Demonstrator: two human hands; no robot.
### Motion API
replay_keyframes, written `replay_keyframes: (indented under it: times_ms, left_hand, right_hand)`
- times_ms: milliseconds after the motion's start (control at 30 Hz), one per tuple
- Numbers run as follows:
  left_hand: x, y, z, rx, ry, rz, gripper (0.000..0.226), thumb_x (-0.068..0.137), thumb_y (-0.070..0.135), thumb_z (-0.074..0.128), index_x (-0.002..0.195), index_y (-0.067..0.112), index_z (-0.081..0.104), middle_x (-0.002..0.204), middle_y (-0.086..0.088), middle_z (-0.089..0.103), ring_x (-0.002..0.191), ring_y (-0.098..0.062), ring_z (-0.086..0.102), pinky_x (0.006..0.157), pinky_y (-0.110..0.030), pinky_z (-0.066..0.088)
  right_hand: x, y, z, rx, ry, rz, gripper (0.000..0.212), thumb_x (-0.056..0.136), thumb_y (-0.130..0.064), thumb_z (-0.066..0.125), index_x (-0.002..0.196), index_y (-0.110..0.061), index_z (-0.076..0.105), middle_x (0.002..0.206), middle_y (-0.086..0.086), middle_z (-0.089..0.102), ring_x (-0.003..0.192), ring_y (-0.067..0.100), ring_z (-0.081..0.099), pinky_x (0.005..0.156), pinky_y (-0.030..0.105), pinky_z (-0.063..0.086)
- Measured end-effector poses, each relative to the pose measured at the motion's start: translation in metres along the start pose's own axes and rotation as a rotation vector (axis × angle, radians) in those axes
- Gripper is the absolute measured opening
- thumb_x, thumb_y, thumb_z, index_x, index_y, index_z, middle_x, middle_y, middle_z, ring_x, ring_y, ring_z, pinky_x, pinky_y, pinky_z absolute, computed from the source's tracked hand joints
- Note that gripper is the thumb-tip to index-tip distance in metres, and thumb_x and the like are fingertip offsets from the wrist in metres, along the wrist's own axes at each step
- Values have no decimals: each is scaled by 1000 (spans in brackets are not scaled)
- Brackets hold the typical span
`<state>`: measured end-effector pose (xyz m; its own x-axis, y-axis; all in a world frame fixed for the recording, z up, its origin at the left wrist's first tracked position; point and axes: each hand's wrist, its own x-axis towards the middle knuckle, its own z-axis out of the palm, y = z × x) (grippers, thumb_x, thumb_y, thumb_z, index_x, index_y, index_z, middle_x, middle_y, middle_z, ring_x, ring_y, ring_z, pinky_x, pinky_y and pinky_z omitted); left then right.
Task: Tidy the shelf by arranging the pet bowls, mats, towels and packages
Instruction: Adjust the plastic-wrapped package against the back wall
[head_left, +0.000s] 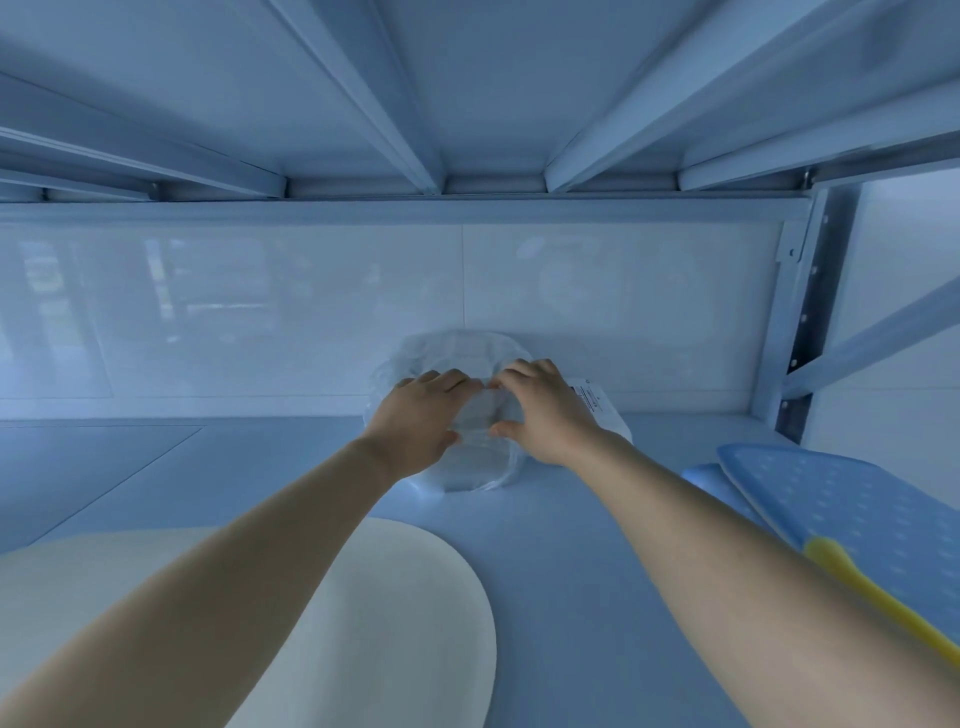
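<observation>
Behind the shelf (571, 519) stands a glossy pale wall (260, 312) of large panels, with a vertical seam near its middle and faint blurred reflections on its left part. Overhead runs the underside of the upper deck (493, 78), crossed by several metal ribs (363, 93) that run from near to far and meet a cross rail above the wall. At the far right a perforated upright post (810, 312) rises with a diagonal brace (872, 338) slanting away from it to the right, and at the near right edge lies a narrow yellow strip (878, 592), which cannot be identified.
</observation>
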<state>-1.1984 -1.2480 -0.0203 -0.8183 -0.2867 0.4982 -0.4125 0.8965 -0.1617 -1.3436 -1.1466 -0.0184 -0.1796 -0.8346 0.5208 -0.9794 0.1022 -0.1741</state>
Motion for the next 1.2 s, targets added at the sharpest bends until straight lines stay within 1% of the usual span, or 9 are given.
replay_keyframes:
  times_ms: [133,333,533,700,900,967,1067,1133,1200]
  left_hand:
    - [-2,5,0,-41,30,3,62,82,21,66,137,24,37,131,5,48,114,-19,48,94,-28,33]
    - [1,18,5,-122,84,-14,62,76,17,70,132,24,45,125,6,54,104,-20,57,95,-27,34]
    - [9,31,9,-109,122,10,60,76,15,71,130,22,48,123,5,56,100,-22,57,95,-25,32]
    - [16,40,13,-96,113,-24,59,80,15,66,133,22,43,129,5,51,115,-17,51,107,-28,19]
    - [20,45,16,-60,94,-40,60,83,17,63,137,24,37,134,8,46,122,-15,46,111,-29,10]
    - [19,45,18,-35,83,-56,62,84,17,61,139,25,32,137,7,42,126,-17,42,113,-32,7]
    - [12,48,23,60,59,-67,68,88,17,54,145,20,18,145,4,29,135,-18,28,115,-42,3]
    - [6,50,25,93,55,-50,74,87,16,54,147,17,10,148,0,23,138,-20,22,116,-44,3]
    - [0,47,24,81,114,-6,78,82,10,58,147,15,15,148,-4,28,136,-24,28,115,-43,11]
  right_hand:
    - [-6,4,-4,11,8,-9,46,79,-32,71,118,-18,51,122,-6,49,121,18,32,93,35,41]
    - [-18,16,-6,12,40,-14,43,79,-33,70,114,-18,51,118,-7,49,118,18,31,93,35,41]
    - [-25,26,-9,1,51,5,44,82,-30,67,120,-18,48,122,-7,47,122,18,30,96,34,40]
    - [-26,33,-11,21,52,44,43,82,-28,67,119,-16,49,122,-7,47,122,18,30,95,35,41]
    - [-26,37,-10,38,59,73,42,82,-26,68,119,-16,50,123,-6,47,124,17,31,96,35,41]
    - [-26,37,-9,34,61,76,43,82,-26,68,120,-15,50,124,-6,47,124,17,32,96,33,40]
    - [-27,34,-8,41,80,95,43,82,-23,68,120,-15,50,124,-5,48,124,18,33,96,33,40]
    - [-28,31,-6,36,91,110,44,82,-22,68,121,-14,50,125,-4,48,125,18,33,97,34,40]
    - [-30,30,-5,30,95,115,46,83,-21,66,125,-15,49,128,-4,47,128,18,33,100,33,39]
